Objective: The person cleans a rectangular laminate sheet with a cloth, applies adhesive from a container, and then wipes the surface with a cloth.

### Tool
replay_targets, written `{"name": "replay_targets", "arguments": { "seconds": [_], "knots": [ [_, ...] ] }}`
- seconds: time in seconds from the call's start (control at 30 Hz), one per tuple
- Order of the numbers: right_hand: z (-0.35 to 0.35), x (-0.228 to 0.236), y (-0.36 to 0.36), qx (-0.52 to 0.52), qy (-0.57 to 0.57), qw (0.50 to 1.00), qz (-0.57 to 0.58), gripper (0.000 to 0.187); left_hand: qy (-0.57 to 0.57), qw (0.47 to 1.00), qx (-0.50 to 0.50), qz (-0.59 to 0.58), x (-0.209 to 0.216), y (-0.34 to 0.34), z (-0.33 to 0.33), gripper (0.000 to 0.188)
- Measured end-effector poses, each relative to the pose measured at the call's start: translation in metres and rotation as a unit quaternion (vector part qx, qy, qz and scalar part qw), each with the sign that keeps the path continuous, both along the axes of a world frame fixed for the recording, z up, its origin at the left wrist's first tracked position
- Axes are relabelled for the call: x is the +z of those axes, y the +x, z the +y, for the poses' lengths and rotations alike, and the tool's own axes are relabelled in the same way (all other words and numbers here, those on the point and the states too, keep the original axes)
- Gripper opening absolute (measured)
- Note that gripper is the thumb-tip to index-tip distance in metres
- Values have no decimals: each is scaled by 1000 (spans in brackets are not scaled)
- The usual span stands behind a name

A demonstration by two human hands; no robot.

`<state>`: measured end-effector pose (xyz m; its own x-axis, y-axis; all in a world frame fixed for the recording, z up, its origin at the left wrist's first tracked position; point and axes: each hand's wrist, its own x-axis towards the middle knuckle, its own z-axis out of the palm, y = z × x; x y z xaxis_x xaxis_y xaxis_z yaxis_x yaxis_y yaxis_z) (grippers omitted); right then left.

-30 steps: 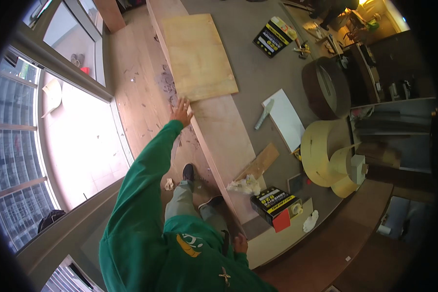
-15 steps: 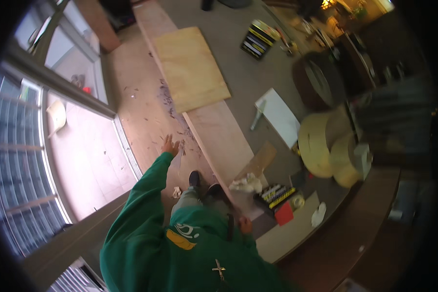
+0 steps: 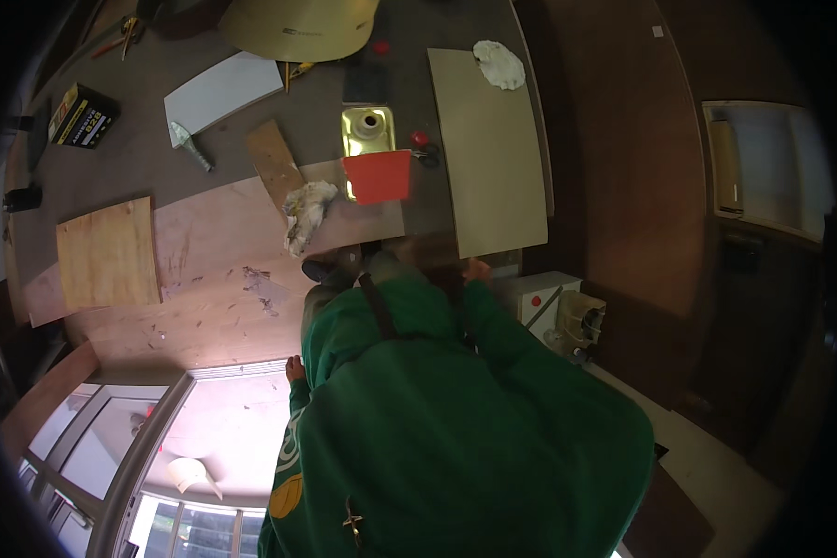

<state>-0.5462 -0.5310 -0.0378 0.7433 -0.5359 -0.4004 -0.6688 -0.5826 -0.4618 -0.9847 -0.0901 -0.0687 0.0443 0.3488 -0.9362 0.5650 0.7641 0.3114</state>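
My left hand hangs low beside my body above the floor, small in view, its fingers loosely out with nothing seen in them. My right hand is by the near end of a long beige board; whether it touches the board I cannot tell, and its fingers are too dim to read. On the table ahead of me stands a metal can with a round spout on top. A red sheet covers its near side. Scissors lie right of the can, and a crumpled whitish rag lies to its left.
A plywood piece overhangs the table's near left edge. Farther back are a black adhesive can, a white panel, a brush and a curved yellowish sheet. A white cloth rests on the beige board.
My view and body have turned to the right, so the can and the beige board now lie straight ahead. My left arm, stretched out before, has come down to my side.
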Motion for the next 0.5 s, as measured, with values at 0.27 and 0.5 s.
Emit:
{"name": "replay_targets", "arguments": {
  "seconds": [0.27, 0.5],
  "knots": [
    [83, 37, 38, -313, 530, 785, -68, 86, 156, 986, -62, 0, 57, 40, 159, 53],
    [60, 33, 57, -342, 465, 816, -22, 82, 232, 957, -115, -134, 89, 157, 163, 54]
  ]
}}
